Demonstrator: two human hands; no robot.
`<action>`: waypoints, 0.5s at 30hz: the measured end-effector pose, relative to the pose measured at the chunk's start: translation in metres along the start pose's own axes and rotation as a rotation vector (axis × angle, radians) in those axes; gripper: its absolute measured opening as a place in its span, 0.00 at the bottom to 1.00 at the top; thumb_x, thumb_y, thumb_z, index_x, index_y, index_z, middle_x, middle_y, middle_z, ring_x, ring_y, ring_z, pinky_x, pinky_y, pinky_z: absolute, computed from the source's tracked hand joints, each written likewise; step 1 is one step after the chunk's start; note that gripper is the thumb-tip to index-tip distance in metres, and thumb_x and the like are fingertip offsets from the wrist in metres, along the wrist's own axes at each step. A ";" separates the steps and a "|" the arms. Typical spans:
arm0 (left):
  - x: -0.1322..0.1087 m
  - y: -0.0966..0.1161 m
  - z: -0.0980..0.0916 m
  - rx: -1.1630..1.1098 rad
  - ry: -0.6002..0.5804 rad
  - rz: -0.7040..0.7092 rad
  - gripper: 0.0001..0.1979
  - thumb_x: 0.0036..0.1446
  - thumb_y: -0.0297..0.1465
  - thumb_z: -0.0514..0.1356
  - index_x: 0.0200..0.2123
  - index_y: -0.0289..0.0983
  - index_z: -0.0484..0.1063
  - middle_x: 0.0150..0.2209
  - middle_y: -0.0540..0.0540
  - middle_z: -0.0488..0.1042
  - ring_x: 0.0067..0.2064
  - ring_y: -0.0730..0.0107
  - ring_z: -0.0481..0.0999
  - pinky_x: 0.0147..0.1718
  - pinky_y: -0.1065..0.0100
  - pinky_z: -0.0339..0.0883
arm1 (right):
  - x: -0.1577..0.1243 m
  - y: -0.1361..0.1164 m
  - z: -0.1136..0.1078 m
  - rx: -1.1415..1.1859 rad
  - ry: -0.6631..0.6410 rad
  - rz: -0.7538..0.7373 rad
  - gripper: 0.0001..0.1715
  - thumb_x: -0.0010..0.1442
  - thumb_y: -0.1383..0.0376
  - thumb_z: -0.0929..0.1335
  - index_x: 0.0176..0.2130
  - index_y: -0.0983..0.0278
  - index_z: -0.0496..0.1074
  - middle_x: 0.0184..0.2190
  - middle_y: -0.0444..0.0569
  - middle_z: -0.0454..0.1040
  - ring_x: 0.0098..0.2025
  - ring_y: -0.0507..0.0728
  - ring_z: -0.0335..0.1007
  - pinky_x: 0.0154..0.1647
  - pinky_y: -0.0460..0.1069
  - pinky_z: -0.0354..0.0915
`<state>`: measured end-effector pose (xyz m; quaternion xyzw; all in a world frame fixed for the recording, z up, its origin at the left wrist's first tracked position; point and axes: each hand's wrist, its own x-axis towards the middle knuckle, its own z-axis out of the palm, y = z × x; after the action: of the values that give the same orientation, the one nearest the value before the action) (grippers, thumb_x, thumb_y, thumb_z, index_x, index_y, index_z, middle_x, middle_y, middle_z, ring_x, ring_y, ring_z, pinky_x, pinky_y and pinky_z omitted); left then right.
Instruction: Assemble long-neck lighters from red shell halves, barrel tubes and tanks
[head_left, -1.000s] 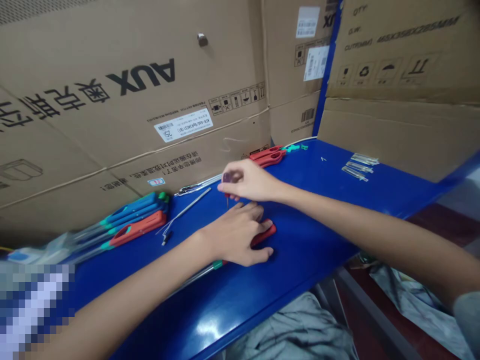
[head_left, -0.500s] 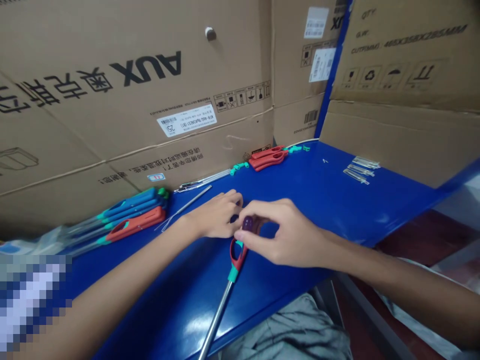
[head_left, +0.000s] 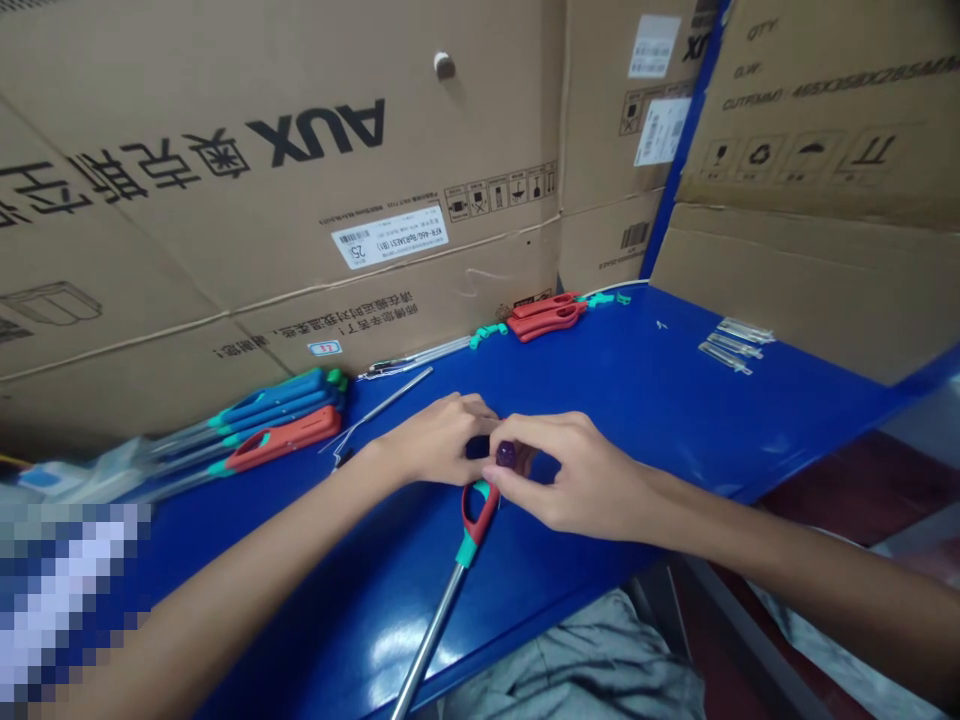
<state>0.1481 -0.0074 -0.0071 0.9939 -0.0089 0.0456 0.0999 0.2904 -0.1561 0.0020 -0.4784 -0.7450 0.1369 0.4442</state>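
A long-necked lighter [head_left: 479, 515] with a red handle, teal collar and metal tube lies on the blue table, its tube pointing toward me. My left hand [head_left: 446, 440] is closed around the far end of its handle, most of which the fingers hide. Between the thumb and fingers of my right hand [head_left: 574, 475] is a dark purple, round-ended tool handle [head_left: 506, 455], seen end-on. The rest of that tool is hidden, so its kind cannot be told. Both hands meet over the lighter's handle end.
Blue and red lighters [head_left: 281, 440] lie at left. Behind my hands are a loose metal tube [head_left: 394, 400], thin rods with teal pieces [head_left: 489, 335] and red handle shells [head_left: 546, 316]. Small clear parts [head_left: 735, 345] lie at right. Cardboard walls [head_left: 262, 230] border the blue table [head_left: 637, 360].
The whole view has shifted slightly, so things appear a little further right. Both hands keep their holds; the purple handle end shows at a slightly different angle.
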 end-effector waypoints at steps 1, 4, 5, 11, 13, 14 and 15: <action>0.000 0.000 0.001 -0.013 0.003 0.004 0.04 0.55 0.30 0.61 0.34 0.36 0.73 0.36 0.46 0.76 0.38 0.65 0.73 0.38 0.66 0.64 | 0.000 0.000 0.000 0.001 -0.002 0.003 0.01 0.57 0.71 0.69 0.32 0.68 0.72 0.27 0.45 0.75 0.28 0.50 0.70 0.32 0.45 0.63; 0.001 0.000 0.002 -0.033 -0.005 0.001 0.04 0.58 0.31 0.59 0.36 0.37 0.73 0.37 0.47 0.77 0.38 0.65 0.74 0.39 0.67 0.64 | 0.000 0.000 0.000 0.001 -0.008 0.005 0.01 0.58 0.71 0.68 0.32 0.67 0.72 0.27 0.45 0.75 0.29 0.50 0.70 0.32 0.45 0.63; 0.001 0.000 0.003 -0.025 -0.006 -0.005 0.05 0.59 0.32 0.59 0.36 0.37 0.73 0.37 0.46 0.77 0.39 0.65 0.74 0.39 0.66 0.65 | 0.000 0.000 0.000 0.001 -0.006 0.002 0.01 0.58 0.71 0.68 0.32 0.67 0.72 0.27 0.44 0.75 0.29 0.50 0.70 0.32 0.45 0.63; -0.001 0.002 0.003 0.043 -0.034 -0.078 0.11 0.58 0.35 0.59 0.41 0.37 0.75 0.45 0.42 0.75 0.45 0.60 0.74 0.43 0.62 0.66 | 0.001 -0.002 -0.001 0.009 -0.020 0.019 0.02 0.58 0.71 0.68 0.33 0.66 0.72 0.28 0.45 0.76 0.30 0.51 0.71 0.33 0.46 0.63; -0.001 0.003 0.003 0.041 -0.047 -0.094 0.12 0.58 0.35 0.59 0.43 0.37 0.75 0.48 0.41 0.75 0.48 0.58 0.74 0.46 0.60 0.66 | 0.000 -0.003 -0.002 0.003 -0.039 0.038 0.02 0.58 0.70 0.68 0.32 0.66 0.72 0.28 0.45 0.76 0.30 0.51 0.71 0.33 0.47 0.64; -0.001 0.003 0.003 0.035 -0.051 -0.097 0.12 0.58 0.35 0.59 0.43 0.37 0.75 0.49 0.41 0.75 0.49 0.57 0.73 0.47 0.59 0.65 | 0.000 -0.003 -0.003 -0.003 -0.047 0.043 0.02 0.58 0.70 0.68 0.32 0.66 0.72 0.28 0.45 0.76 0.30 0.51 0.71 0.33 0.47 0.64; -0.001 0.004 0.003 0.027 -0.051 -0.098 0.12 0.58 0.35 0.58 0.44 0.38 0.75 0.50 0.41 0.75 0.49 0.57 0.73 0.48 0.59 0.65 | -0.001 -0.003 -0.004 -0.010 -0.052 0.043 0.02 0.58 0.70 0.68 0.32 0.65 0.72 0.28 0.45 0.76 0.30 0.52 0.71 0.34 0.47 0.64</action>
<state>0.1472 -0.0117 -0.0090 0.9953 0.0378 0.0153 0.0883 0.2918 -0.1597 0.0060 -0.4928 -0.7464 0.1550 0.4194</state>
